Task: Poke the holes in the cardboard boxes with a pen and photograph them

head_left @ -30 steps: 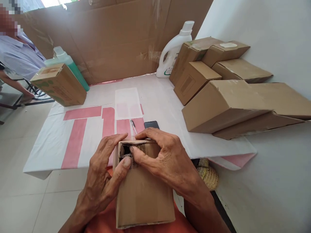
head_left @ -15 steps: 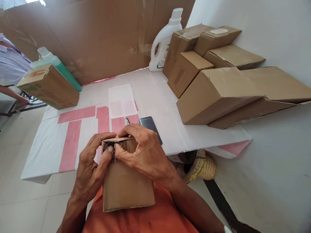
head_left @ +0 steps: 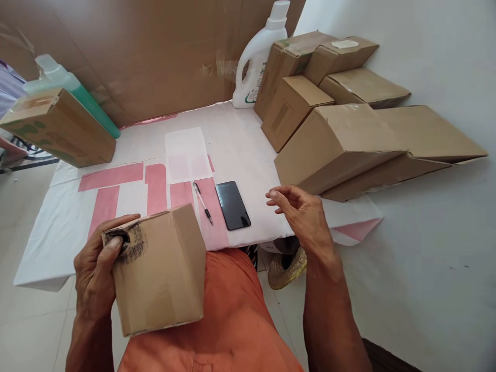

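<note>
My left hand (head_left: 96, 263) grips a brown cardboard box (head_left: 163, 274) at its upper left corner, with the thumb at a dark hole in the front face. Black scribble marks surround that hole. The box is tilted and sits over my orange clothing. Off to the right, my right hand (head_left: 298, 209) is raised with its fingers apart and nothing in it, near the table's front edge. Between the hands, a black smartphone (head_left: 233, 205) and a pen (head_left: 203, 203) lie on the table.
Several cardboard boxes (head_left: 310, 150) stand at the right by the wall, beside a white detergent bottle (head_left: 251, 62). At the left are another box (head_left: 73, 129) and a green bottle (head_left: 83, 95). A white paper sheet (head_left: 186, 150) lies on the tablecloth (head_left: 240, 137). Below hangs a woven basket (head_left: 284, 271).
My right hand has let go of the box and moved right, away from it. My left hand has shifted left with the box, which has turned to show its right side.
</note>
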Demonstrator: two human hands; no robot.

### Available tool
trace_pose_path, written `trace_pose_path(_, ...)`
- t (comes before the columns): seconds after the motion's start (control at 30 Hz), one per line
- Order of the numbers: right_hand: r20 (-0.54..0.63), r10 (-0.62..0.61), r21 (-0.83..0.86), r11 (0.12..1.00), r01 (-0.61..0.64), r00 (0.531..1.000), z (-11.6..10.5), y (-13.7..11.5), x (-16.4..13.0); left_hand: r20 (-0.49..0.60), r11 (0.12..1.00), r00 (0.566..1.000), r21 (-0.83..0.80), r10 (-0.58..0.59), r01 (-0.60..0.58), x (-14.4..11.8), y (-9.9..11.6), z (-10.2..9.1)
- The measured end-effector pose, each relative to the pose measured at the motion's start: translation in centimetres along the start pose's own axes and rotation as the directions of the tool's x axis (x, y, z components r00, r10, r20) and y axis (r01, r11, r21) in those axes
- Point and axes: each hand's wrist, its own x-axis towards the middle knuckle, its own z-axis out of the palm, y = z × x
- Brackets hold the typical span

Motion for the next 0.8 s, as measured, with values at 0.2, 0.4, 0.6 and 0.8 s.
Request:
trace_pose_path(0.2,0.089,-0.011,-0.09,0.996,0.019,0.996,1.8,0.2,0.9,-0.077,0.984,0.993,-0.159,-0.094,0.081,0.0,1.0,1.5)
trace_pose_path(0.4,0.179,-0.074,-0.177,0.979,0.106,0.981,4.7,-0.6,3.1,-0.074,0.99,0.996,-0.132,-0.056,0.046,0.2,1.2,1.8)
trace_pose_path(0.6,0.245,-0.08,-0.449,0.874,0.186,0.966,7.4,-2.2,5.1,-0.087,0.99,0.994,-0.129,-0.064,0.052,0.2,1.1,1.6)
trace_pose_path(0.8,0.388,0.041,-0.659,0.711,0.246,0.921,10.1,-3.9,5.8,-0.084,0.988,0.995,-0.147,-0.055,0.042,0.3,0.9,1.6)
